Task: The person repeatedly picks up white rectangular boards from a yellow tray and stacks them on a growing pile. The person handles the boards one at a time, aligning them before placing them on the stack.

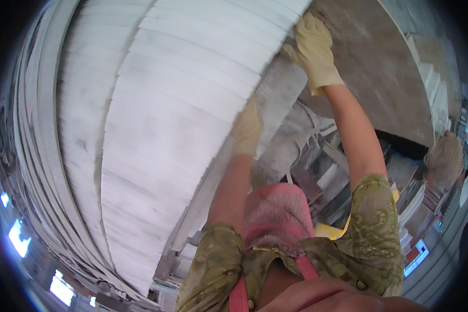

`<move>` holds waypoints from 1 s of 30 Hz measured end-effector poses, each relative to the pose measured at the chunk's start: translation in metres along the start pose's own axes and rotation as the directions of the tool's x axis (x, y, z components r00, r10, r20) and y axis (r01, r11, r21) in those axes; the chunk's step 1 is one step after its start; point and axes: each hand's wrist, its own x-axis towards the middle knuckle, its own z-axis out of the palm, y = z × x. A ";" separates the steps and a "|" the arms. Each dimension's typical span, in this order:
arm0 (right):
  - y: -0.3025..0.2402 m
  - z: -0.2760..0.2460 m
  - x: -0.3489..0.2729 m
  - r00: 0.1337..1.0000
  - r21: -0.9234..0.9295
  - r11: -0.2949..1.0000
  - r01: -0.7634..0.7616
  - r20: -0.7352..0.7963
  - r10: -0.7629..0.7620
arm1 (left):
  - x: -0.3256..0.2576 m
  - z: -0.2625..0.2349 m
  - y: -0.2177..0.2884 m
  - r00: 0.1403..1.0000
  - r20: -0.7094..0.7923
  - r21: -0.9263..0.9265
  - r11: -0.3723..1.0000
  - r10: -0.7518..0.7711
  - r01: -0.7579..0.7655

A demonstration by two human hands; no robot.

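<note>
Head view: your gloved left hand (247,127) and right hand (314,52) grip the slab stack (182,104) edge; keep both hands level.

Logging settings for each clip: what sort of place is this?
Probably a workshop or factory for sheet material. A tall stack of white sheets fills the view, the left hand and right hand wear work gloves, and more stacked pieces lie behind.

A tall stack of thin white sheets (182,104), edges stepped like slats, leans against a grey slab (379,67).
</note>
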 end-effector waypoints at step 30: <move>0.029 -0.016 -0.040 0.705 0.552 0.439 -0.709 0.520 0.482 | 0.004 -0.008 0.012 0.999 0.024 0.152 0.988 0.023 -0.027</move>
